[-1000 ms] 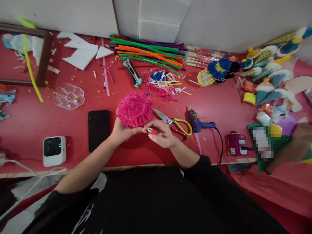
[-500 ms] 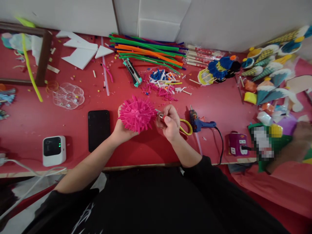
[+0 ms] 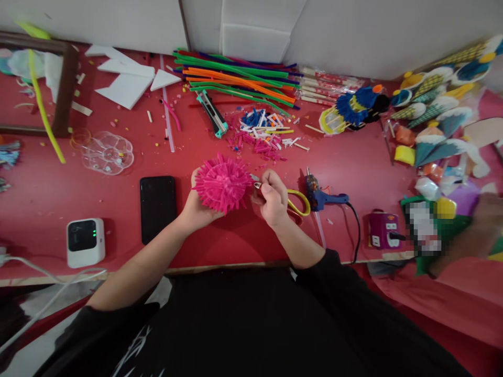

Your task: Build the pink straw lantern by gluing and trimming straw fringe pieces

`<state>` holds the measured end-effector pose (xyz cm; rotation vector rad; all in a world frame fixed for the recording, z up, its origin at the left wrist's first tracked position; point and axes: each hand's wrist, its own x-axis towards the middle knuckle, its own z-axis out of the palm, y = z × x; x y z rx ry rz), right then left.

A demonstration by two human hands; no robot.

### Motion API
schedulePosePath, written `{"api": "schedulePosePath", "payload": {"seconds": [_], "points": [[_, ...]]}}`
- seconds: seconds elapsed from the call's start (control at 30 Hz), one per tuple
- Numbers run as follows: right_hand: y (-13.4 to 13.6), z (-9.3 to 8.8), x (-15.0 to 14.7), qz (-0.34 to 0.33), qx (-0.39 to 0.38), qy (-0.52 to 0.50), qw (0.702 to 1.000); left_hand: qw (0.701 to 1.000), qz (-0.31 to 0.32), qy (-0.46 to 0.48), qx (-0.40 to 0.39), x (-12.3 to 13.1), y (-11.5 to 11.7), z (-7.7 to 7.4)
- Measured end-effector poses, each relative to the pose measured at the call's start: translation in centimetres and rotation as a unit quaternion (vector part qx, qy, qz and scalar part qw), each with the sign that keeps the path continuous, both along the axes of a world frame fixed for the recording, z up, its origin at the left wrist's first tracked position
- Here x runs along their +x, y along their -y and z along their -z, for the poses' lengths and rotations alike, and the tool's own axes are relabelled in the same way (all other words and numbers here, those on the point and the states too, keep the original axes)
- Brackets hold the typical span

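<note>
A round, spiky pink pompom-like piece (image 3: 223, 184) is held over the red table by my left hand (image 3: 197, 207), whose fingers are mostly hidden behind it. My right hand (image 3: 272, 198) is closed around a small metal tool (image 3: 257, 185), perhaps nail clippers, at the right edge of the pink piece. Yellow-handled scissors (image 3: 301, 203) lie just right of my right hand. Beyond the pink piece is a pile of small pink, white and blue scraps (image 3: 263, 131).
A black phone (image 3: 158, 209) and white device (image 3: 85, 242) lie left. Behind are a cutter (image 3: 212, 113) and coloured stems (image 3: 239, 78). Right are a blue glue gun (image 3: 324, 198), its cable, a purple socket box (image 3: 383, 230) and another person's arm (image 3: 471, 235).
The pink piece has turned slightly in my left hand. My right hand and the metal tool stay close beside it. The view has shifted a little.
</note>
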<state>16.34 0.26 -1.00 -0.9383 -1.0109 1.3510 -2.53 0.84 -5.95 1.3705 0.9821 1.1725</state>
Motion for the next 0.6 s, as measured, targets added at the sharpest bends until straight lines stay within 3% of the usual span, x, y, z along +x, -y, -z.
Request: {"api": "schedulePosePath", "payload": {"seconds": [0.2,0.6], "points": [[0.02,0.21,-0.21,-0.008,0.014,-0.010,1.000,0.999,-0.001,-0.034,0.030,-0.43,-0.02,-0.71],[0.10,0.55,-0.21,0.006,0.026,-0.006,1.000,0.997,-0.034,-0.048,0.040,-0.55,0.00,0.12]]}}
